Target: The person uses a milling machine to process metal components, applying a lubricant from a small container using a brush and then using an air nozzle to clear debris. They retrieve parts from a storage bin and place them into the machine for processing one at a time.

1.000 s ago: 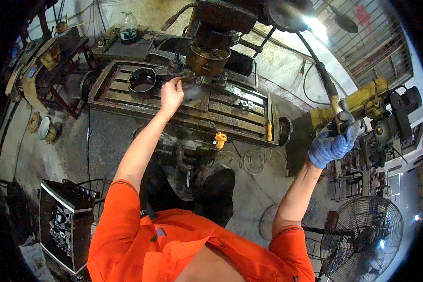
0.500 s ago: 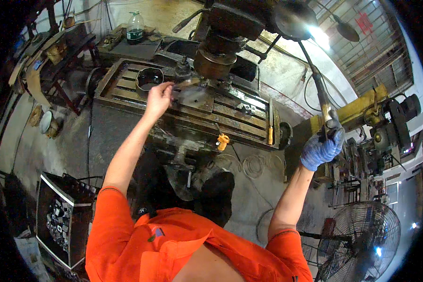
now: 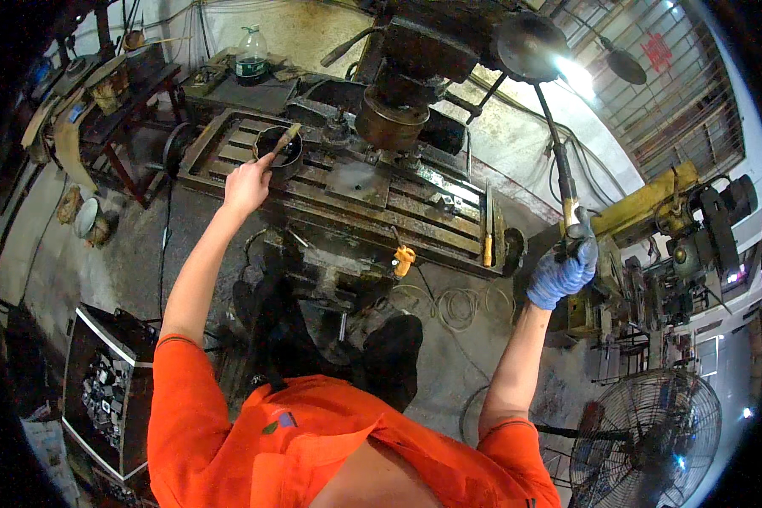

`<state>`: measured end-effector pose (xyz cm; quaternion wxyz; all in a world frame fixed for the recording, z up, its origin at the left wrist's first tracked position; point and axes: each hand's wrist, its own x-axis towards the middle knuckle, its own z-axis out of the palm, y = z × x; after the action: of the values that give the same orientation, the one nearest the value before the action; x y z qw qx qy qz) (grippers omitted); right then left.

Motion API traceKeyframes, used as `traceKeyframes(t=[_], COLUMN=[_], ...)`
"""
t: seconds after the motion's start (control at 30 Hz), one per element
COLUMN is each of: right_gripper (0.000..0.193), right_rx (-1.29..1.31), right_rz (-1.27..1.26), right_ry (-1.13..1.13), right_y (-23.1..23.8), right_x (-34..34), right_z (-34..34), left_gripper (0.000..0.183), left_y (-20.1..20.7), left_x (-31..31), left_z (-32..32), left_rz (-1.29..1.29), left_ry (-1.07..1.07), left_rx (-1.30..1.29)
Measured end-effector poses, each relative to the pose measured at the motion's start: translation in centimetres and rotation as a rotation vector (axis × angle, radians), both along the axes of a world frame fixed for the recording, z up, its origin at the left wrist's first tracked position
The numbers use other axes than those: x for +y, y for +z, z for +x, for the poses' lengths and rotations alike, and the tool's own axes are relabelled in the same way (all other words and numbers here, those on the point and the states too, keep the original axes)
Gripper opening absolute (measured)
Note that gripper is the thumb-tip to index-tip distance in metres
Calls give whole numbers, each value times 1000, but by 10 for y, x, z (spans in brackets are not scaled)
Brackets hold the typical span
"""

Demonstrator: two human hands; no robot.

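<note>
Brush [image 3: 286,140], lower end invisible in left hand [image 3: 247,187]

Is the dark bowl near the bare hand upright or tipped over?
Upright: the bowl sits mouth-up on the slotted metal table.

Beyond the right hand [image 3: 565,269], a bright light [image 3: 575,77] glares before a pale wall [image 3: 515,131] and a barred window [image 3: 690,97].

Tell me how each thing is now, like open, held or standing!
Left hand: bare, closed around a tool
Tool: held, seen across the pot
Pot: open-topped, dark inside
Right hand: gloved, closed around a lever
Lever: slanting
Jug: upright
Light: on
Fan: can't tell if spinning
</note>
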<state>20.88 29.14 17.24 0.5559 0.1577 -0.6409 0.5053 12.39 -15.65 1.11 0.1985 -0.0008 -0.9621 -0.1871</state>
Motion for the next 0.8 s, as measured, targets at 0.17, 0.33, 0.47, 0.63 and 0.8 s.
traceKeyframes(t=[0.17, 0.33, 0.47, 0.63, 0.8], right_gripper=[32, 24, 15, 19, 20], right_rx=[9, -63, -2, -31, 280], right_rz=[-15, 40, 334, 30, 785], right_ry=[91, -109, -291, 134, -723], right_y=[-8, 0, 2, 7, 12], right_x=[1, -2, 19, 49, 57], right_z=[-3, -1, -2, 6, 3], left_gripper=[38, 43, 43, 40, 39], left_y=[1, 10, 34, 45, 24], left_x=[-7, -27, -70, -178, -262], left_z=[0, 18, 77, 210, 360], left_rz=[-25, 13, 93, 43, 180], left_ry=[-26, -20, -5, 242, 738], left_rx=[-6, 14, -14, -10, -117])
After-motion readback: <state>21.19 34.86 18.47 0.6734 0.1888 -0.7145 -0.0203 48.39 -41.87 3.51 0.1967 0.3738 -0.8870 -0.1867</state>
